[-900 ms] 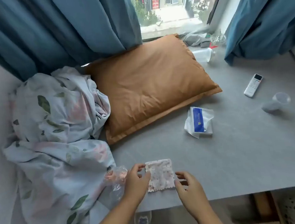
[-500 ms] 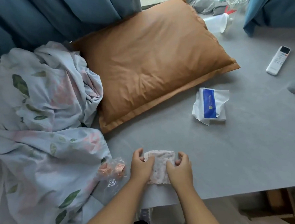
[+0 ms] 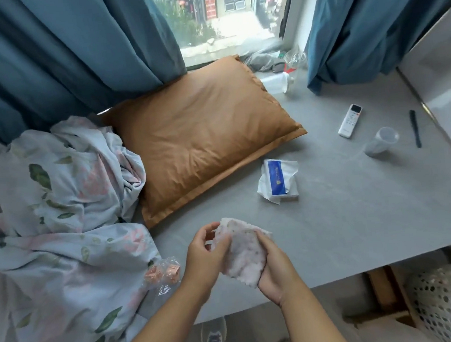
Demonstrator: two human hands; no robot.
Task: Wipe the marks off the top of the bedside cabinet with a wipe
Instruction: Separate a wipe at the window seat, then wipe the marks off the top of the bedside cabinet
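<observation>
A pale, speckled pinkish wipe (image 3: 241,253) is lifted off the grey cabinet top (image 3: 344,215) near its front edge. My left hand (image 3: 202,256) pinches the wipe's upper left corner. My right hand (image 3: 273,267) cups it from below and the right side. Both hands hold the wipe together, a little above the surface. A white wipe packet with a blue label (image 3: 277,180) lies on the grey top behind my hands.
An orange pillow (image 3: 202,134) and a crumpled floral sheet (image 3: 59,197) fill the left. A remote (image 3: 350,120), a tipped clear cup (image 3: 381,141) and a black pen (image 3: 415,129) lie at the right. A crinkled plastic wrapper (image 3: 163,275) sits beside my left hand. A white perforated basket (image 3: 445,304) stands below right.
The wipe lay flat on the grey top under both hands; now both hands have picked it up and hold it bunched above the surface.
</observation>
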